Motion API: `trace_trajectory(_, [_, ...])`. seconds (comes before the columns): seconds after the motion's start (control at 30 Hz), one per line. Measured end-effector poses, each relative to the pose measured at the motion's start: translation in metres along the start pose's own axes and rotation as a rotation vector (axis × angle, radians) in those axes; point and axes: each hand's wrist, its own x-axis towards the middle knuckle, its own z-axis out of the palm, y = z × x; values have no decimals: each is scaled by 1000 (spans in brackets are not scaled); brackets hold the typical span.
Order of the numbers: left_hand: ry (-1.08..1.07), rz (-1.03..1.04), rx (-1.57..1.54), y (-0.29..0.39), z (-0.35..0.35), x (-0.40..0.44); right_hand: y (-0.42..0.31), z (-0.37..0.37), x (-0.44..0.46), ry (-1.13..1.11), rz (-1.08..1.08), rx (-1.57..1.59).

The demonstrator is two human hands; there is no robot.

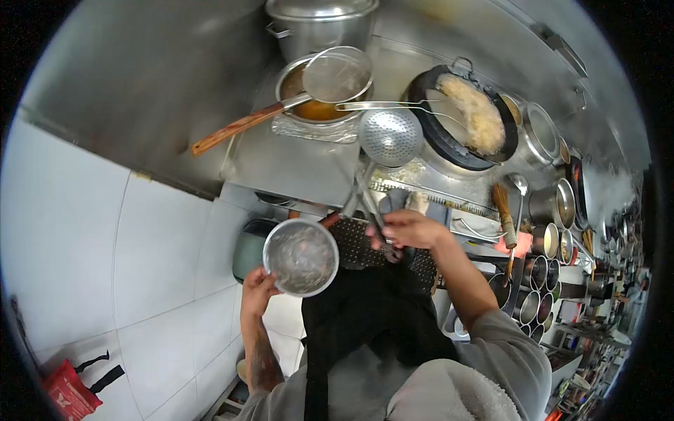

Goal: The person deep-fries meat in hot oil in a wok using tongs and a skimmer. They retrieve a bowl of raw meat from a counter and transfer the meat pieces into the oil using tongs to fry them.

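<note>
My left hand [260, 289] grips the rim of a round metal bowl [302, 257], which is tilted toward me. A thin, wet-looking residue shows inside it. My right hand [414, 230] is closed on metal tongs [371, 205], whose arms point up toward the stove. Past the tongs, a perforated skimmer [391, 137] lies on the counter edge by the wok. In the black wok [434, 133], pale yellow food [477, 116] bubbles in oil, and a wire-handled strainer [382, 106] reaches over its rim.
A fine-mesh strainer [338, 74] with a wooden handle rests across a pot of brown liquid [291, 84]. Behind it stands a large lidded pot [323, 31]. To the right are a bamboo brush [504, 210], a ladle [518, 184] and several seasoning pots [537, 274]. A white tiled wall [154, 259] borders the left.
</note>
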Motion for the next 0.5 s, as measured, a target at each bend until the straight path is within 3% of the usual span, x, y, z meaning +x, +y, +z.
trace_trajectory(0.03, [70,-6,-13,-4,-23,-11,5,9,37,-152,-35,117])
trace_trajectory(0.1, [128,5,-72,-14,-72,-36,16,26,103,-190,8,223])
trace_trajectory(0.2, [327,-4,-119,-27,-123,-83,20,47,190,-84,55,286])
trace_trajectory(0.27, [482,-46,-78,-27,-135,-104,24,47,258,165,74,-54])
trace_trajectory(0.33, [558,-76,-51,-31,-138,-123,21,43,322,514,105,-765])
trace_trajectory(0.4, [629,-98,-91,-58,-148,-140,62,-2,404,718,64,-678])
trace_trajectory(0.5, [612,-103,-217,-66,-150,-155,37,18,437,945,112,-875])
